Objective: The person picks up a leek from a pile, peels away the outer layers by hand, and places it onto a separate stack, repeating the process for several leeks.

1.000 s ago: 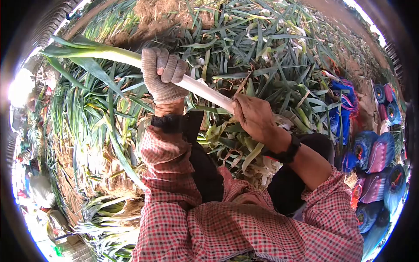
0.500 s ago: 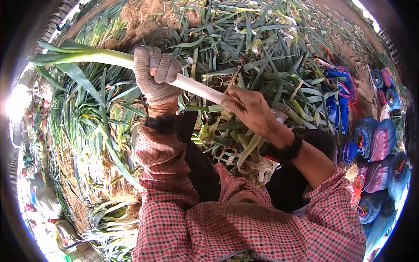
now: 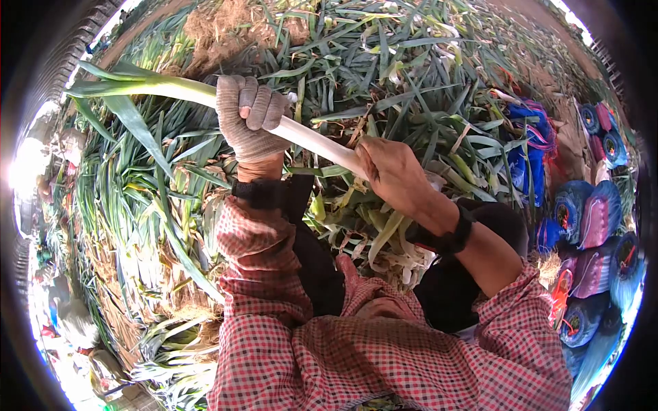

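A long leek (image 3: 319, 142) with a white stem and green leaves slants across the upper middle of the head view. My left hand (image 3: 252, 113), in a worn grey knit glove with one fingertip bare, is wrapped round its middle. Bare and closed, my right hand (image 3: 392, 166) grips the lower white end, and the root end is hidden by the fingers. The green leaves fan out to the left of the glove. Below the hands lie loose leaves and peelings (image 3: 387, 236).
Leeks stand packed in rows (image 3: 130, 226) on the left. A heap of cut green leaves (image 3: 411, 75) spreads behind the hands, with brown roots (image 3: 219, 31) at top left. Blue netting (image 3: 528, 147) and rolls of blue and pink twine (image 3: 582, 264) lie on the right.
Both hands and the leek have shifted slightly right in the view. The right fingers have changed a little on the stem's end. Both hands still hold the leek.
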Motion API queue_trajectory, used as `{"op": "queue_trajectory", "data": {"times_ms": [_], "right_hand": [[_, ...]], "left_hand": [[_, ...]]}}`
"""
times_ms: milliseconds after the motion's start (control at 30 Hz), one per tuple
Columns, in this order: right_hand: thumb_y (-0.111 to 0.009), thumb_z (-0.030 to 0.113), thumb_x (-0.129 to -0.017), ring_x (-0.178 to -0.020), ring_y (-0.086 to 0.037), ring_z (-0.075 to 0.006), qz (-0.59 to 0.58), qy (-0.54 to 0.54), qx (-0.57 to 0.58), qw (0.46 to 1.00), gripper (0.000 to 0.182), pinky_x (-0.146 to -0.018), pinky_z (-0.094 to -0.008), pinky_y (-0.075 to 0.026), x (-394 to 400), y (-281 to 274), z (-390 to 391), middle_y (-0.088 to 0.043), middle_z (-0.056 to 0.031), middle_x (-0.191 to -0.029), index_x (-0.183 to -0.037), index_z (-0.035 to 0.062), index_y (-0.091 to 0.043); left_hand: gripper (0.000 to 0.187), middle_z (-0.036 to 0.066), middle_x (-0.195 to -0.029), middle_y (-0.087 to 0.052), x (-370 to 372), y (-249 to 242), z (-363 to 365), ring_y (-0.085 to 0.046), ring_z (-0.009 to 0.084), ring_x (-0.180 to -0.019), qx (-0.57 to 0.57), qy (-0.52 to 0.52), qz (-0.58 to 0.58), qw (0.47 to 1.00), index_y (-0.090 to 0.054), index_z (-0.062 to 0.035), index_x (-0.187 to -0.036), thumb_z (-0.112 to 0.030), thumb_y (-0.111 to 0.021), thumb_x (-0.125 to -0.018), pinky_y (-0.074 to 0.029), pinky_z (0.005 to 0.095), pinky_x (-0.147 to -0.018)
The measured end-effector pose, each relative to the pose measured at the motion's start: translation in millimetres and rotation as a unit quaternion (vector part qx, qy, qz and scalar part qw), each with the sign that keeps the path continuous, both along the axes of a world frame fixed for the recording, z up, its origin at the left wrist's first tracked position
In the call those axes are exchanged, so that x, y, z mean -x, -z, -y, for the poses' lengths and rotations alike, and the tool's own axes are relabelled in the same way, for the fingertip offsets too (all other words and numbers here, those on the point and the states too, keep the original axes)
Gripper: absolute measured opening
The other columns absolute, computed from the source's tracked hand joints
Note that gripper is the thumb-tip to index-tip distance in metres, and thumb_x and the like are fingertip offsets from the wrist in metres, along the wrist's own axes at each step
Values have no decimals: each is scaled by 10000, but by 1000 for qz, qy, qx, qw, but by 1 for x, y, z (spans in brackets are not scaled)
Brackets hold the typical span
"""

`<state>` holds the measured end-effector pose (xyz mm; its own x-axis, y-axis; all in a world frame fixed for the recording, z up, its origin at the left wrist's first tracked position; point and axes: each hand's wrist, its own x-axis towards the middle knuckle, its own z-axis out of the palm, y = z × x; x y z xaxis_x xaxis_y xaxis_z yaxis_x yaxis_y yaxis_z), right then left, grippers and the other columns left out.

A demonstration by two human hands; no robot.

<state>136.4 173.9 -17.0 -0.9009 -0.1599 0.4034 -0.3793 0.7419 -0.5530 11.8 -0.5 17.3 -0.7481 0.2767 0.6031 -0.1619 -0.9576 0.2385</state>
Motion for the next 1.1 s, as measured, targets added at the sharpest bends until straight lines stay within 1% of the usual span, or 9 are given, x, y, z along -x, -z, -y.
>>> {"op": "queue_trajectory", "data": {"times_ms": [233, 433, 733, 900, 933, 967, 1000, 1067, 1100], "right_hand": [[-627, 13, -767, -647, -552, -261, -94, -56, 114, 987, 145, -582, -300, -445, 5, 2, -3, -560, -114, -772, -856, 11, -513], [-704, 10, -700, -659, -537, -172, 28, -59, 191, 979, 259, -617, -279, -454, -6, -8, -4, -553, -66, -772, -863, 20, -504], [-702, -33, -676, -644, -581, -134, -56, -221, 106, 968, 244, -572, -267, -458, -10, -28, -3, -552, -68, -707, -790, 11, -491], [-643, -16, -761, -657, -571, -127, 68, -336, 374, 862, 136, -579, -258, -471, -16, -52, -44, -579, -36, -742, -784, 42, -522], [-638, -6, -775, -662, -569, -123, 88, -289, 470, 829, 114, -596, -241, -479, -13, -48, -55, -588, -37, -768, -803, 42, -538], [-641, 13, -780, -665, -570, -123, 56, -105, 496, 860, 126, -632, -235, -487, -9, -36, -67, -598, -42, -787, -882, 11, -568], [-663, 72, -779, -728, -603, -200, 27, 51, 281, 958, 263, -690, -293, -504, 4, -25, -83, -618, -89, -841, -1010, -2, -559], [-678, 192, -785, -830, -613, -284, -176, 150, -40, 972, 439, -752, -355, -498, 10, -6, -78, -616, -152, -938, -1140, 6, -499], [-667, 235, -790, -862, -606, -310, -121, 94, 3, 988, 465, -760, -375, -493, 4, -1, -68, -600, -181, -979, -1155, 15, -479]], "left_hand": [[310, -52, -489, -363, 1, -5, 1, -320, 26, -334, 7, 9, -23, 1000, -431, -90, -649, -191, -419, -942, -303, 183, -320], [291, -36, -531, -404, -1, -5, -3, -353, 38, -353, -23, 63, -56, 996, -400, -110, -673, -190, -393, -952, -322, 201, -325], [275, -38, -498, -379, 4, -2, 2, -348, 34, -351, -36, 84, -4, 996, -416, -70, -688, -185, -435, -937, -338, 188, -322], [344, -67, -450, -326, 23, 11, 27, -315, 18, -338, -65, 47, 4, 997, -396, -118, -593, -183, -460, -925, -314, 182, -349], [340, -65, -453, -331, 22, 10, 31, -310, 19, -331, -70, 43, -7, 997, -391, -118, -594, -175, -459, -922, -320, 183, -353], [339, -63, -455, -335, 18, 6, 34, -313, 20, -330, -68, 31, 6, 997, -392, -117, -593, -174, -461, -920, -321, 183, -353], [339, -61, -457, -339, 14, 2, 35, -315, 21, -329, -67, 20, 20, 997, -393, -115, -593, -174, -463, -919, -322, 182, -352], [307, -57, -470, -353, 13, 2, 33, -321, 25, -331, -64, 26, 1, 998, -414, -101, -626, -183, -469, -917, -330, 184, -351], [300, -57, -474, -356, 13, 2, 32, -321, 27, -331, -58, 24, -3, 998, -419, -98, -635, -186, -468, -918, -331, 184, -349]]}}
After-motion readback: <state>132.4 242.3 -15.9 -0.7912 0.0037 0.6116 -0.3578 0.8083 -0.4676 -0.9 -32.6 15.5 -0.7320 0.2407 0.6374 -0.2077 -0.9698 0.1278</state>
